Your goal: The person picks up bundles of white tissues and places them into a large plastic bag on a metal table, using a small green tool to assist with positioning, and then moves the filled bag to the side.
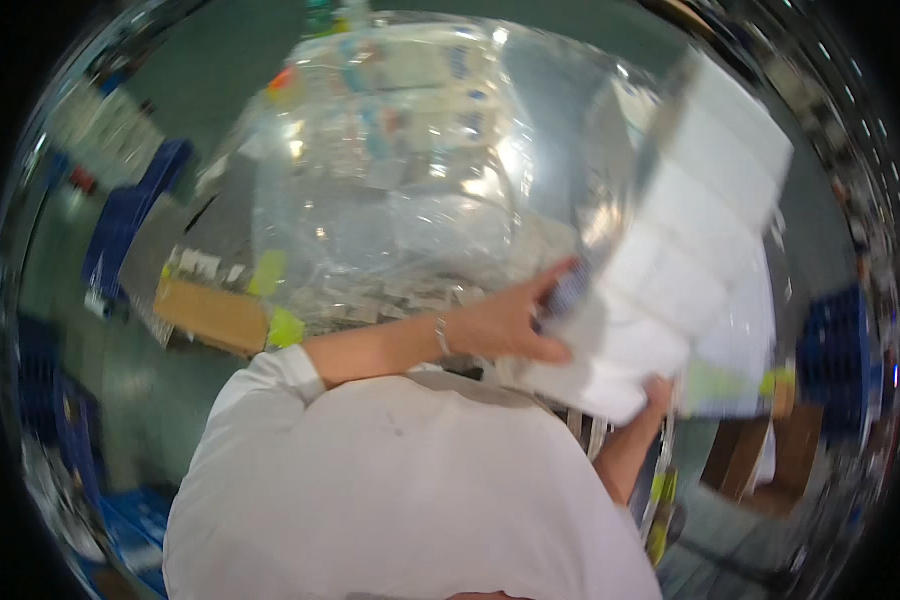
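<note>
A long row of white, soft-edged blocks (681, 245), perhaps wrapped packs, slants from near my body to the far right; I cannot make out their exact kind. My left hand (518, 322) grips the row's near left side, thumb and fingers apart around it, next to a dark blue patterned patch. Around the near right corner my right hand (658, 396) is closed, with most of its fingers hidden behind the row. Left of the row, a large clear plastic bag (390, 225) lies on the table, with printed packs (420, 110) under its far part.
A brown cardboard piece (210, 313) lies at the table's left edge by yellow-green tape. An open cardboard box (765, 465) stands low at the right. Blue crates (832, 365) stand at the right, and a blue bin (135, 225) at the left.
</note>
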Tool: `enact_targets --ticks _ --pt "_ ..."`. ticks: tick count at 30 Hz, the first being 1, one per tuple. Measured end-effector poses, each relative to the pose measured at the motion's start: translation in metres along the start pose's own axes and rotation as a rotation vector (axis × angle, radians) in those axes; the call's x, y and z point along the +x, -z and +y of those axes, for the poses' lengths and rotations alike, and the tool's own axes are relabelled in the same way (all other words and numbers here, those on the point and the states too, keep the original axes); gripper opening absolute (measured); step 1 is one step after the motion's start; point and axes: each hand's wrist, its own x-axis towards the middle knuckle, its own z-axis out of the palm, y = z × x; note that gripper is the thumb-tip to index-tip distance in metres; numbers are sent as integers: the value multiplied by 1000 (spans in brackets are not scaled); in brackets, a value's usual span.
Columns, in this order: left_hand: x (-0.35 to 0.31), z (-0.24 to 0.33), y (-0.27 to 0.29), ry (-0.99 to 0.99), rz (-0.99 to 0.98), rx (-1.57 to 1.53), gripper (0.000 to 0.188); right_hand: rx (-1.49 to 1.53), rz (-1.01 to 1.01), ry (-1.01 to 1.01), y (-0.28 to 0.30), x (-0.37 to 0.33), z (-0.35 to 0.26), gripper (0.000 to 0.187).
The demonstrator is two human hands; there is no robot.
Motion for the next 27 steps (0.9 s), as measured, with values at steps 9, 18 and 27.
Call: enact_targets --ticks 9,18,27 --pt "11 -59 28 -166 -100 809 93 631 -444 -385 -16 43 -56 59" --pt "-144 -201 206 511 463 1244 54 458 -382 -548 -9 30 -9 58" --pt "-115 -131 260 195 856 -175 22 133 -483 -851 -33 17 90 59"
